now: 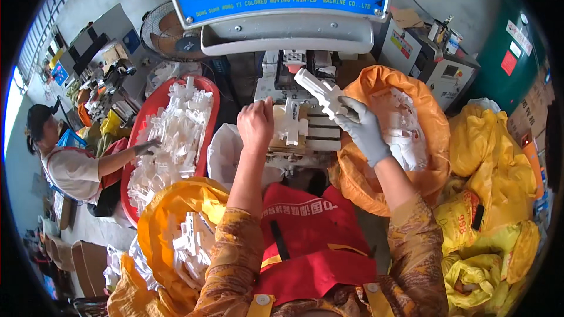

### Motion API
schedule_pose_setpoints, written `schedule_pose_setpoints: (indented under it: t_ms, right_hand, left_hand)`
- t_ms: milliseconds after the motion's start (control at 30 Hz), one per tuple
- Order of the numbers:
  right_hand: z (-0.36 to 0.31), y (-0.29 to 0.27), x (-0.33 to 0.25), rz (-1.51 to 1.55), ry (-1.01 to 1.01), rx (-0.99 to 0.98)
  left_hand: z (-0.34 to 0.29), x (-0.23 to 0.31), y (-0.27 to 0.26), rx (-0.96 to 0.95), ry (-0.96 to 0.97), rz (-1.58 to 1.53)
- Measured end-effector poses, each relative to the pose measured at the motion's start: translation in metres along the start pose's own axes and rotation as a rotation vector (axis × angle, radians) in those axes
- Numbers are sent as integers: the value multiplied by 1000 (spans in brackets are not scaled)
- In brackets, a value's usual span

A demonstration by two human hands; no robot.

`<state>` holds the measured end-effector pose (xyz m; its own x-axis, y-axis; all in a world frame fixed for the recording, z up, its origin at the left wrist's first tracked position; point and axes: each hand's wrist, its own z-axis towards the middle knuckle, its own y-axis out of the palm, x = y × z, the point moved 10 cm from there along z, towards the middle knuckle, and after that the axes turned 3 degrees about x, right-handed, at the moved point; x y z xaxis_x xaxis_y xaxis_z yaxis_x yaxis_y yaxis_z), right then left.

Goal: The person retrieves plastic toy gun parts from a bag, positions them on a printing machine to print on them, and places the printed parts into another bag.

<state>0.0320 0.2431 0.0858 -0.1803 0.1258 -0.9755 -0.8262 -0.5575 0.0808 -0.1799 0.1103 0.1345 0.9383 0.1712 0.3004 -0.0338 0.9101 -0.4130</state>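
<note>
Here, red tub point(214, 103) and orange sack point(433, 123) hold white parts point(182, 117), right fingers point(355, 107) gripping another point(316, 88), left fingers point(257, 118) closed.

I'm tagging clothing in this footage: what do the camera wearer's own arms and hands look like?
The left hand wears no glove; the right hand has a grey glove reaching about to the wrist. The sleeves are mustard-yellow with a brownish pattern and end near the elbows, leaving the forearms uncovered.

A factory workshop, judging by the blue-fronted machine point(276, 9) and red tub point(213, 103) of white parts point(176, 120)
</note>
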Motion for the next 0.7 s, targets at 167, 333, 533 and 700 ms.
schedule_pose_setpoints:
  t_ms: [167,333,533,700]
  right_hand:
    - [4,26,10,-153,-158,-69]
    - [-6,93,11,-827,-467,-269]
    - [4,110,11,-1202,-550,-362]
    - [-19,102,1,-1395,-514,-427]
  left_hand:
    - [6,-52,-38,-17,-73,208]
    - [-63,-136,-157,-30,-169,536]
    - [-159,-187,-291,32,-434,603]
    - [-199,-192,-318,-86,-513,797]
